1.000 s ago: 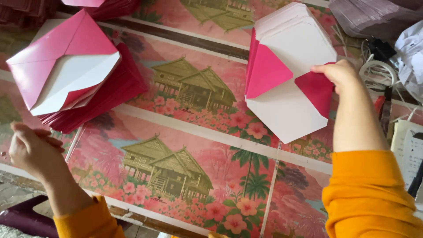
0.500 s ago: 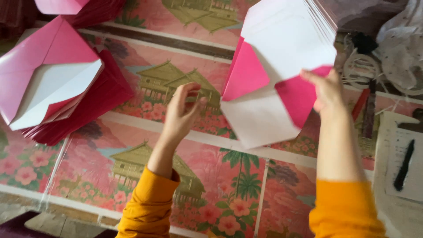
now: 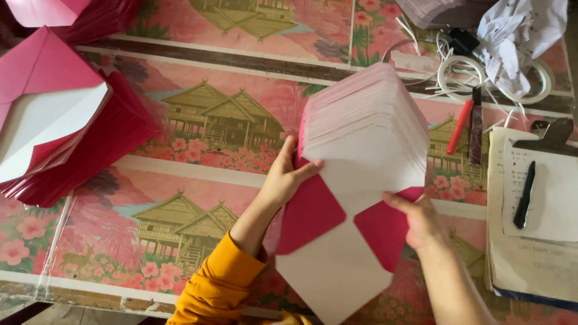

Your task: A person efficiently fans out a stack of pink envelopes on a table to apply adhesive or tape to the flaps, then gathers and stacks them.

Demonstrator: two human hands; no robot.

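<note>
A thick stack of unfolded pink-and-white envelopes [image 3: 361, 150] is lifted in front of me, white insides up, pink side flaps folded in. My left hand [image 3: 283, 177] grips the stack's left edge by the left pink flap. My right hand [image 3: 421, 219] holds the right edge, thumb on the right pink flap. Both arms wear orange sleeves.
Another pile of pink envelopes [image 3: 54, 126] lies at the left on the floral, house-patterned table cover [image 3: 198, 180]. At the right sit a clipboard with paper and a black pen [image 3: 536, 198], a red pen [image 3: 460, 126], white tape rolls [image 3: 463, 72] and crumpled paper [image 3: 518, 36].
My left hand came up from the lower left and took the stack's left edge. The stack moved from the upper right toward the centre, nearer the camera, now held by both hands.
</note>
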